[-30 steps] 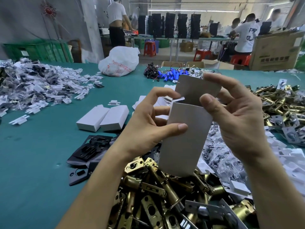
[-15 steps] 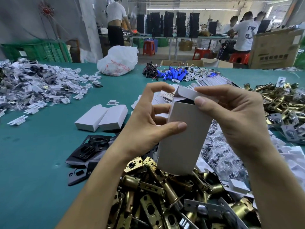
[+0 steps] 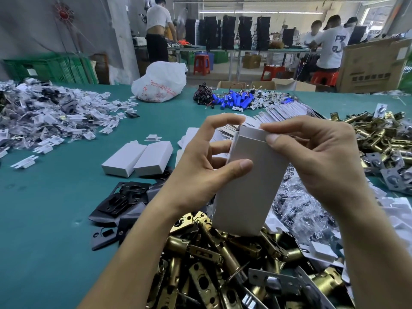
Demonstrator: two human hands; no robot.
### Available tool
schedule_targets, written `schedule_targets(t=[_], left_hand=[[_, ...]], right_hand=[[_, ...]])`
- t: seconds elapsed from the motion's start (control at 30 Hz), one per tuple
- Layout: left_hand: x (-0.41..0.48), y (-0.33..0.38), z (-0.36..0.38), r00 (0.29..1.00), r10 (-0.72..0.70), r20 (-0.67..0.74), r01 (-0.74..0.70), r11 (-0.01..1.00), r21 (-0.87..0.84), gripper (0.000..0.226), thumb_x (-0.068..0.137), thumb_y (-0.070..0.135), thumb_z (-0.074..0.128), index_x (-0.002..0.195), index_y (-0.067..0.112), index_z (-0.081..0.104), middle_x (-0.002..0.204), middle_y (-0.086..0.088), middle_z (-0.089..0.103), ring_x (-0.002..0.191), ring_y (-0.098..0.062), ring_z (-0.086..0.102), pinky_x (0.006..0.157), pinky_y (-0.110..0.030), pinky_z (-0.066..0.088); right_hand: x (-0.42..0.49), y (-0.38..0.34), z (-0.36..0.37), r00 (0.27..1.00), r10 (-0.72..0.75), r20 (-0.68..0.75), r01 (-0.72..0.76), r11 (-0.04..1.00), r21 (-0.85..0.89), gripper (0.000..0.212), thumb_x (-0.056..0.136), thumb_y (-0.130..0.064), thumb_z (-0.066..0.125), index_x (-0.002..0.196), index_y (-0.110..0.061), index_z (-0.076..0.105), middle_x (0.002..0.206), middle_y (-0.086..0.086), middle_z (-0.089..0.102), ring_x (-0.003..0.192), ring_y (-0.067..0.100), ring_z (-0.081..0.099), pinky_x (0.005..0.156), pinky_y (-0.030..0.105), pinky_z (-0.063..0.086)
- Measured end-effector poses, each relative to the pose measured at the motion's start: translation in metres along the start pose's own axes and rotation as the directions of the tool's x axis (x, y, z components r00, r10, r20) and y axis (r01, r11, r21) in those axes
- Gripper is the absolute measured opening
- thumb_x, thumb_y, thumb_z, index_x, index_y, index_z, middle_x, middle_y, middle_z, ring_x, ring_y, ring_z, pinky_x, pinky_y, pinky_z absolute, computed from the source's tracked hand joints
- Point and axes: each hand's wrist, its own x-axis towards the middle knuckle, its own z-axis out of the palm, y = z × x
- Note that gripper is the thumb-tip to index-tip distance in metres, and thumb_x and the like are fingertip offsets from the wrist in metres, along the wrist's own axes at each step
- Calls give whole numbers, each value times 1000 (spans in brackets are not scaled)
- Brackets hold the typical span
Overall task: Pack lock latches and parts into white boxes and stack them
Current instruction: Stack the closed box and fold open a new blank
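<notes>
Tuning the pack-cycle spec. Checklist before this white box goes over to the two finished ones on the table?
1. Top flap of the white cardboard box folded down: ok.
2. Flap tucked fully in: cannot tell, the right hand covers that edge.
3. Left hand grip on the box body: ok, thumb across the front face.
4. Right hand released: not ok, it pinches the top edge.
5. Latch and parts inside: cannot tell, nothing of the inside shows.
6. Landing spot: ok, bare teal table shows left of the two closed white boxes.
</notes>
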Motion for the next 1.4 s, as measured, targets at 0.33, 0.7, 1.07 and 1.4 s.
schedule_targets(t=[0.33,0.7,1.07,1.4], left_hand=[[0,-1,0,999,22,-29,-22,1000,-8,38,91,10,67,117,37,60,112,-18,71,89,-37,74,72,-54,62],[0,3,-1,988,78,-132,-75,997,27,29,92,16,68,113,35,61,107,-8,74,81,-27,76,61,-36,60],[2,8,-1,980,75,-185,-58,993,100,25,97,24,58,117,39,56,96,-7,76,76,-23,73,60,-43,61],[0,7,-8,981,119,-153,-83,971,226,61,81,12,82,121,45,49,102,-2,76,80,-24,76,67,-44,64]], right_hand=[[-1,4,-3,992,58,108,-59,998,5,23,81,-6,75,95,-24,75,98,-6,77,94,14,73,82,33,60],[-2,8,6,979,135,155,-148,986,77,30,90,-11,66,109,-34,71,106,-5,75,84,22,75,76,39,62],[-3,10,11,935,299,191,-339,913,228,49,72,-31,72,120,-33,62,103,10,74,88,21,74,65,31,60],[-3,11,13,962,231,149,-260,939,226,51,70,-23,76,118,-26,61,101,-1,77,91,18,74,77,30,60]])
